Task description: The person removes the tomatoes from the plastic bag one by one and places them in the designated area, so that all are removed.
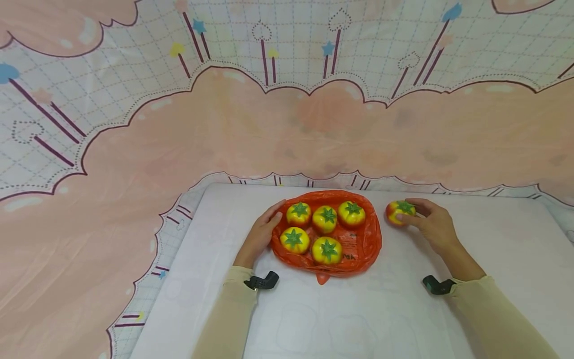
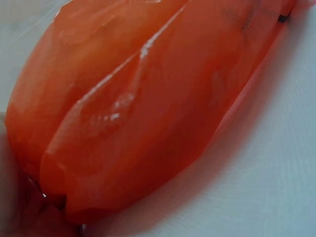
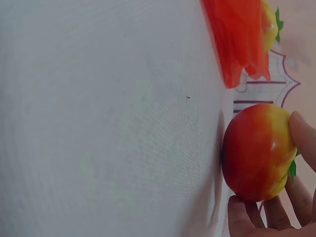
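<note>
While the right fingers [image 3: 306, 140] pinch one fruit [image 3: 256, 153], straight left fingers [image 1: 272, 210] touch a nearby red bag [image 1: 374, 233] holding five others [image 1: 325, 225].

The right hand [image 3: 298, 205] holds a red-and-yellow fruit [image 3: 254, 153] near a red bag [image 3: 232, 44] on a white surface [image 3: 108, 118].

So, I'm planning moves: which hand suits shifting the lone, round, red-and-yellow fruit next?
Probably the right hand: it grips that fruit, while the left hand touches the red plastic bag.
</note>
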Available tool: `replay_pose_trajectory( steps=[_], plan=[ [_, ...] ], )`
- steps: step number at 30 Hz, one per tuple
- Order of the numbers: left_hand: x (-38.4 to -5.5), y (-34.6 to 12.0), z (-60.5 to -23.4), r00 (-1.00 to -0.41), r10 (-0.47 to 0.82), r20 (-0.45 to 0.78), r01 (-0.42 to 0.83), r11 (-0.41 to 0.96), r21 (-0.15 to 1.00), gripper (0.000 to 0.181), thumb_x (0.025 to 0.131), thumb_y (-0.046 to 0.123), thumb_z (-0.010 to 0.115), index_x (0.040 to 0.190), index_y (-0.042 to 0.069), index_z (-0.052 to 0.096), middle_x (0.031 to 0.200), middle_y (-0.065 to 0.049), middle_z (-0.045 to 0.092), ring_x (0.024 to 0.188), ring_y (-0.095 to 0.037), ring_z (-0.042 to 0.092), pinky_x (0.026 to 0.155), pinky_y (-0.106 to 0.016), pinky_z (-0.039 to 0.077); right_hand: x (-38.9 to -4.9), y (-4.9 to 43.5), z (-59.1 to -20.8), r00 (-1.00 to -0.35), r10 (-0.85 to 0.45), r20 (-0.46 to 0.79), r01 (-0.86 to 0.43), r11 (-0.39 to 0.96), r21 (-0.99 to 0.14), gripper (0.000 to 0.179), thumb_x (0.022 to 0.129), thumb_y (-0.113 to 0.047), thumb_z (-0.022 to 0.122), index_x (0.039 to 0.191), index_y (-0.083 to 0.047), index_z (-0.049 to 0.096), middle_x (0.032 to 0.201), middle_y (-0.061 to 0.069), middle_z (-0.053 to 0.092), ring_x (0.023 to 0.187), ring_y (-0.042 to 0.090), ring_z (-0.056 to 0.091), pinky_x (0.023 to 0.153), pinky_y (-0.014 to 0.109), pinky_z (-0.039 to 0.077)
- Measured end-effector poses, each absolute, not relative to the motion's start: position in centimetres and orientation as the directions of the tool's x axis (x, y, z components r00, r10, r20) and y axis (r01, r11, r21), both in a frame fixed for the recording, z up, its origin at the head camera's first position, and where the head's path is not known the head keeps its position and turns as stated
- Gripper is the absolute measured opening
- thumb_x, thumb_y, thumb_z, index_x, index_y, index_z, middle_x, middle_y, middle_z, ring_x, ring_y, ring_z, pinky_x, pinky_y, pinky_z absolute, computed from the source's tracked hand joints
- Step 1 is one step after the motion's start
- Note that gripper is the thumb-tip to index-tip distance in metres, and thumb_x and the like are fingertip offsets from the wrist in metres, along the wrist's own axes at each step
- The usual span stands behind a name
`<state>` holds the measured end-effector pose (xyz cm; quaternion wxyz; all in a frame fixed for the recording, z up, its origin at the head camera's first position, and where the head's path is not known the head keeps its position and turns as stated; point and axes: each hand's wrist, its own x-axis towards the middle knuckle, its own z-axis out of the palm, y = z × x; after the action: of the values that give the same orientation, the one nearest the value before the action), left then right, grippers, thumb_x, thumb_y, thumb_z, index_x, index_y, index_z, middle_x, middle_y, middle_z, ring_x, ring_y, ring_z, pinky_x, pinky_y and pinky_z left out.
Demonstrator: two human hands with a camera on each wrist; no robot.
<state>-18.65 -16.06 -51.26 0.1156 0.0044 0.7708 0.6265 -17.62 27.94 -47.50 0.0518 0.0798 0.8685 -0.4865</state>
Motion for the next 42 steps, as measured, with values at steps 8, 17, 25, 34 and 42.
replay_pose_trajectory(
  steps=[8,17,25,34,42],
  plan=[
    [-18.69,-16.08,-51.31,-0.972,0.153,-0.18,-0.145,0.217,0.965,0.038,0.106,0.043,0.05,0.144,0.049,0.051,0.16,0.014,0.041,0.155,-0.018,0.028,0.127,-0.051,0.025,-17.6,27.9,-47.52,-0.979,0.09,-0.185,0.205,0.493,-0.846,0.076,0.087,-0.045,0.08,0.147,-0.008,0.052,0.158,0.021,0.043,0.144,0.044,0.041,0.107,0.04,0.052],
    [-18.66,-16.13,-51.2,-0.974,0.161,-0.162,-0.126,0.213,0.969,0.039,0.106,0.043,0.05,0.145,0.047,0.052,0.16,0.013,0.042,0.155,-0.018,0.029,0.127,-0.05,0.024,-17.58,27.91,-47.58,-0.979,0.08,-0.19,0.205,0.466,-0.861,0.081,0.087,-0.045,0.08,0.151,-0.009,0.047,0.16,0.02,0.039,0.145,0.045,0.04,0.111,0.051,0.046],
    [-18.69,-16.08,-51.14,-0.971,0.157,-0.179,-0.143,0.219,0.965,0.038,0.105,0.046,0.051,0.143,0.05,0.051,0.159,0.015,0.042,0.155,-0.017,0.028,0.127,-0.051,0.025,-17.51,27.91,-47.77,-0.979,0.064,-0.195,0.203,0.444,-0.873,0.085,0.087,-0.044,0.081,0.154,-0.009,0.043,0.161,0.023,0.036,0.146,0.048,0.037,0.111,0.058,0.042],
    [-18.72,-16.08,-51.39,-0.969,0.164,-0.186,-0.148,0.219,0.964,0.038,0.106,0.045,0.05,0.143,0.051,0.05,0.159,0.016,0.041,0.156,-0.019,0.027,0.127,-0.054,0.022,-17.28,28.18,-47.77,-0.982,0.053,-0.181,0.184,0.473,-0.861,0.084,0.089,-0.045,0.078,0.155,-0.009,0.042,0.161,0.023,0.037,0.145,0.048,0.039,0.111,0.057,0.043],
    [-18.64,-16.2,-51.2,-0.971,0.165,-0.171,-0.134,0.211,0.968,0.039,0.106,0.044,0.051,0.144,0.049,0.052,0.159,0.014,0.042,0.155,-0.019,0.028,0.128,-0.052,0.022,-17.17,28.13,-47.08,-0.983,0.051,-0.175,0.178,0.46,-0.87,0.085,0.088,-0.046,0.078,0.155,-0.008,0.041,0.163,0.022,0.033,0.147,0.048,0.036,0.111,0.063,0.042]
  ],
)
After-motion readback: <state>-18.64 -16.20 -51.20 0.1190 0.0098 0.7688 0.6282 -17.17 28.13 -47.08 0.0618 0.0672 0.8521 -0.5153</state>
